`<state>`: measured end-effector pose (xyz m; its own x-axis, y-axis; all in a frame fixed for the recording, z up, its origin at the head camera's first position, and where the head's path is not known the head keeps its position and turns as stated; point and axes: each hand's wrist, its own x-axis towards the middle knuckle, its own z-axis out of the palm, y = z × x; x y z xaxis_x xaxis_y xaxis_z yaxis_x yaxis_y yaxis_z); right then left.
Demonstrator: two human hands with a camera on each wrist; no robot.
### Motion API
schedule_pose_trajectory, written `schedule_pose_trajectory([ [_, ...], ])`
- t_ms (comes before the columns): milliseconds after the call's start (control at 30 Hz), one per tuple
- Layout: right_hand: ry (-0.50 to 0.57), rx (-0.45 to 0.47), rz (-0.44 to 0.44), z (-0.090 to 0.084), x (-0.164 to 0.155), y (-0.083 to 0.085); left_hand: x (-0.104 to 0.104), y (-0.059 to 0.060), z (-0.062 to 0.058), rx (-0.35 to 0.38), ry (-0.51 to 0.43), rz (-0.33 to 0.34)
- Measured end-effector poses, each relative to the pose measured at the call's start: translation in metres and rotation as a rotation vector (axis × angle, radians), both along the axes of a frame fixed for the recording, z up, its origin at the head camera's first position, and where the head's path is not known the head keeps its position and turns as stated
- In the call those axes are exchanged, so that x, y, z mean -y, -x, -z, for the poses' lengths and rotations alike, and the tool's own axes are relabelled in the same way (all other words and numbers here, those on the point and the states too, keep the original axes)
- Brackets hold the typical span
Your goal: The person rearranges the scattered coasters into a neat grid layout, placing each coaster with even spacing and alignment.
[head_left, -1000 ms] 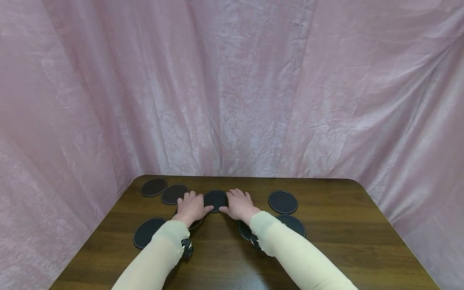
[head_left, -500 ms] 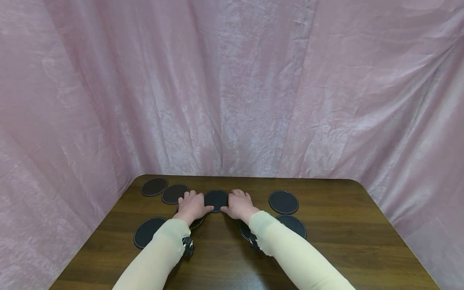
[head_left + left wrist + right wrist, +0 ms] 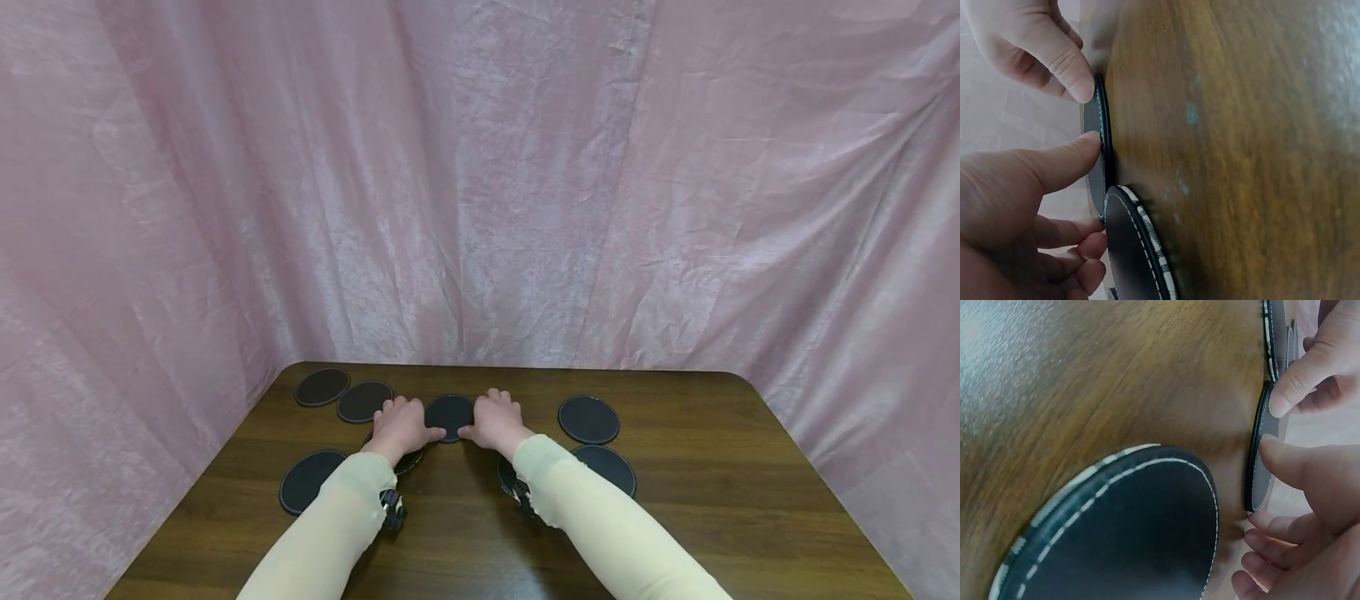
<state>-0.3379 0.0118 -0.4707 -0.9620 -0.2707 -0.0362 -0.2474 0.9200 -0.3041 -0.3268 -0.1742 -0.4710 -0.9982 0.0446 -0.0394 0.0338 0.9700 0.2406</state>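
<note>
between hands (image 3: 401, 428) (image 3: 497, 422), flat coaster (image 3: 450, 416) dark-side up

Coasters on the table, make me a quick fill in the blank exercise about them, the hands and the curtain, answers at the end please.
The curtain behind the table is coloured ____.
The middle coaster lies ____ the left hand and the right hand.
In the right wrist view, the nearest coaster has stitching coloured ____.
Missing words: pink; between; white.

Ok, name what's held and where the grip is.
The left hand and right hand hold the black coaster between them by opposite sides of its rim, thumbs on the near edge.
</note>
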Motion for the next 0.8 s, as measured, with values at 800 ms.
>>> schedule_pose_trajectory([
  [800, 0.188, 0.083, 0.099, 0.0024, 0.0005, 0.0058, 0.0001, 0.0001, -0.0001, -0.030, -0.074, 0.001],
])
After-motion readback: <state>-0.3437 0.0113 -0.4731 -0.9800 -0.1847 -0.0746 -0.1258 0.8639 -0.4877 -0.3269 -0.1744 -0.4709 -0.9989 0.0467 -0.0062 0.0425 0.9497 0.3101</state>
